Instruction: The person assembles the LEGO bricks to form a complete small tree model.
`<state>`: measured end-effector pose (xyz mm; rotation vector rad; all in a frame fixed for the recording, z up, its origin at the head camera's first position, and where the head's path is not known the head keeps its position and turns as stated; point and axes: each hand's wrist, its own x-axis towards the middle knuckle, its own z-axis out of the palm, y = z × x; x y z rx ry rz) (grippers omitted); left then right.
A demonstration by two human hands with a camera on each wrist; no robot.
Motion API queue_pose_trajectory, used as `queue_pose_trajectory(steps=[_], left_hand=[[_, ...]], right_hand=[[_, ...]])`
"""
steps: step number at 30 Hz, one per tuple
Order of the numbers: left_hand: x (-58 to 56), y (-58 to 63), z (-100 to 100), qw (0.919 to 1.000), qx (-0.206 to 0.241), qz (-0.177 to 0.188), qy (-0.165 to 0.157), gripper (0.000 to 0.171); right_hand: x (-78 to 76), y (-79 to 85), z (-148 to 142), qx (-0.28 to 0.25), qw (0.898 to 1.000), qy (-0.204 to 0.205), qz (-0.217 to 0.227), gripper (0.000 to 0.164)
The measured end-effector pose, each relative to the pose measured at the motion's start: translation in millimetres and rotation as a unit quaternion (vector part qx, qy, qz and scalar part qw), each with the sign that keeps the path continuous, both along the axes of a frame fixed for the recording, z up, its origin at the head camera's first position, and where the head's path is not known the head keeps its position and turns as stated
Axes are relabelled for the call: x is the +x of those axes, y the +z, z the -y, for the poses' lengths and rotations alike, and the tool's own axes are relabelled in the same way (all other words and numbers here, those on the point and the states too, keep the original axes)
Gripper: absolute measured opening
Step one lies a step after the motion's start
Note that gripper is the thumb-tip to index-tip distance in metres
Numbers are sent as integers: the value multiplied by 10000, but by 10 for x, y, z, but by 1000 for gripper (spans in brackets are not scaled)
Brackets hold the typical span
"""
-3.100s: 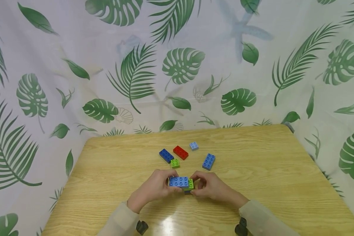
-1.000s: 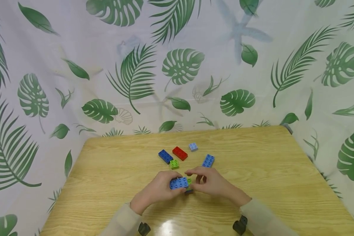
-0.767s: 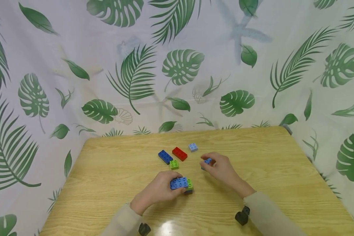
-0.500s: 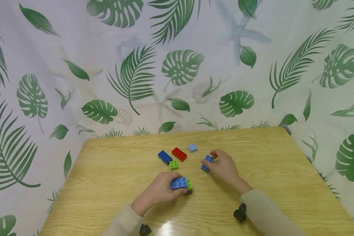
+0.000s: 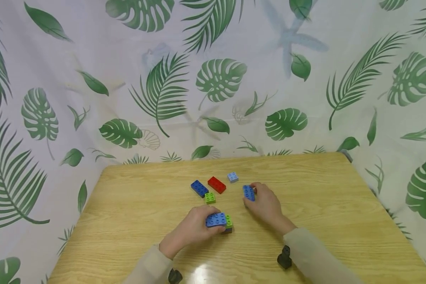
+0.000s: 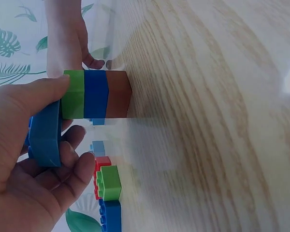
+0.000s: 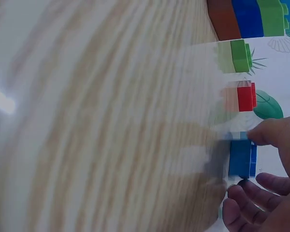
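My left hand [image 5: 193, 227] holds a small tower of bricks on the table. Its top is a blue eight-stud brick [image 5: 215, 219], set off to the left of a lime green brick [image 5: 228, 221]. Seen from the left wrist, a dark blue brick [image 6: 95, 94] and a brown brick [image 6: 118, 94] lie under the green. Thumb and curled fingers clasp the top brick and touch the green one. My right hand [image 5: 268, 203] pinches another blue eight-stud brick [image 5: 248, 192] between thumb and fingers, farther back to the right; the right wrist view has it at or very near the tabletop.
Behind the tower lie a dark blue brick [image 5: 199, 188], a small lime green brick [image 5: 210, 197] close against it, a red brick [image 5: 217, 185] and a small pale blue brick [image 5: 232, 177]. A leaf-patterned cloth [image 5: 220, 79] hangs along the wooden table's [image 5: 145, 205] back edge.
My right hand has left the tower, moved back and right, and taken hold of the blue brick, which is now turned to a different angle. My left hand stays on the tower.
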<state>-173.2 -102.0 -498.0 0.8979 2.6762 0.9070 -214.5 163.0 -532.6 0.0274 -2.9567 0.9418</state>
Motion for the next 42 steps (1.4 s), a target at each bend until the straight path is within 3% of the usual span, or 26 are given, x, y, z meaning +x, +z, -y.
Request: queue_pose_trajectory(steps=[18, 29, 42], left_hand=[[-24, -28, 11, 9977, 373, 508, 255, 47], [-36, -27, 15, 9971, 425, 570, 264, 47], [-30, -41, 25, 9968, 532, 528, 285, 49]], right_hand=[[4, -85, -173, -307, 9977, 511, -337, 44], [116, 169, -282, -1211, 9831, 1357, -206, 38], [262, 352, -234, -1193, 9728, 1984, -5, 37]])
